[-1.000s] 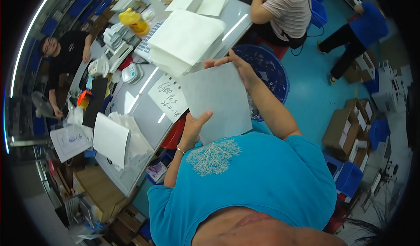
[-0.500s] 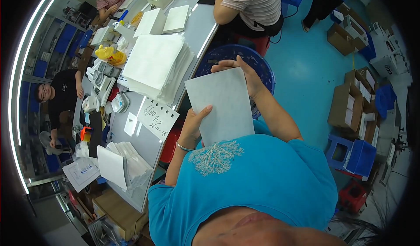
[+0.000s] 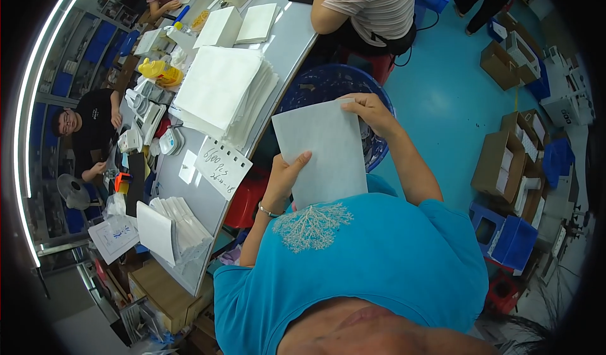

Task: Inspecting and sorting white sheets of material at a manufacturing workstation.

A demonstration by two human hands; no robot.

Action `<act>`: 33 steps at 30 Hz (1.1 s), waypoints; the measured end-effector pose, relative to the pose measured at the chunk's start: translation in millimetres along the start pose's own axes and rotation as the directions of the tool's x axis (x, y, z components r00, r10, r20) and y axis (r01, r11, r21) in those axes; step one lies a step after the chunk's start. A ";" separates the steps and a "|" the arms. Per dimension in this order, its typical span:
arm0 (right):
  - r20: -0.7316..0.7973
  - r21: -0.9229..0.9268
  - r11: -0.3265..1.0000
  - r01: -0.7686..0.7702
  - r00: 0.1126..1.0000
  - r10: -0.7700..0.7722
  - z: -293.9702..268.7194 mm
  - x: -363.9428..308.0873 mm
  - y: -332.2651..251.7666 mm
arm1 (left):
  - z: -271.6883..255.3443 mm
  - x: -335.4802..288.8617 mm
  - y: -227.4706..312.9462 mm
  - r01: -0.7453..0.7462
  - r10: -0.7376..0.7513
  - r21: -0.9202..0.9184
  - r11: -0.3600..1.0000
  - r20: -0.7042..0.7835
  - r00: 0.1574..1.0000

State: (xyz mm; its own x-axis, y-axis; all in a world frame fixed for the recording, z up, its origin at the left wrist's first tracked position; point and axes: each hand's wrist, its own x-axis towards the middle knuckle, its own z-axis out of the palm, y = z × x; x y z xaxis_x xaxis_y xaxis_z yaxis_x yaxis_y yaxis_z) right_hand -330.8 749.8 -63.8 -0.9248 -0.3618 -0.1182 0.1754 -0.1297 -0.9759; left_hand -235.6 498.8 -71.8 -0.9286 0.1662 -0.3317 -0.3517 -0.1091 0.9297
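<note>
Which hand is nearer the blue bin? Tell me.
Right: the right hand, gripping the paper near its top, overlaps the bin in view; the left hand, at the paper's left edge, is farther away.

Right hand has curled; it apparently pinches the sheet.

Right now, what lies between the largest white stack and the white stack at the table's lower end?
In the head view, a hole-punched handwritten note and a small white card.

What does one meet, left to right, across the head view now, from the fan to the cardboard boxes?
Fan → yellow bottle → handwritten card → left hand → held paper → right hand → cardboard boxes.
</note>
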 end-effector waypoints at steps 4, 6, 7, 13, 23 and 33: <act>0.027 -0.075 0.996 0.038 0.999 -0.036 -7.7 2.3 -6.9 | 12.6 -4.4 8.5 -0.113 0.119 0.235 0.966 -0.013 0.993; -0.078 -0.288 0.955 0.068 0.992 -0.095 -9.7 6.7 0.7 | 19.2 -5.8 8.4 -0.169 0.184 0.319 0.932 -0.016 0.983; -0.073 -0.290 0.955 0.067 0.993 -0.092 -7.6 7.9 1.9 | 23.1 -7.1 8.7 -0.198 0.227 0.426 0.883 -0.018 0.974; -0.187 -0.319 0.947 0.039 0.977 -0.103 -17.9 7.8 9.8 | 35.5 -1.6 -4.3 -0.184 0.224 0.362 0.914 -0.072 0.972; -0.156 -0.188 0.982 0.015 0.987 -0.045 -19.7 0.1 28.4 | 23.9 15.0 -13.8 -0.100 0.111 0.120 0.988 -0.094 0.989; -0.052 -0.026 0.997 -0.068 0.996 0.066 -7.5 7.8 20.5 | -7.0 33.1 3.1 -0.098 0.095 0.105 0.990 0.031 0.995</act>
State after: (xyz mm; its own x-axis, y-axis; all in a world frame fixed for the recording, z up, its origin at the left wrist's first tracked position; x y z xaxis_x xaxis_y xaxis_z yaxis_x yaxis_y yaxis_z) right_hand -337.0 751.2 -86.2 -0.9273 -0.3213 -0.1919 0.2289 -0.0811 -0.9701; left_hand -268.3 497.1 -81.0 -0.9537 0.1852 -0.2370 -0.2450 -0.0216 0.9693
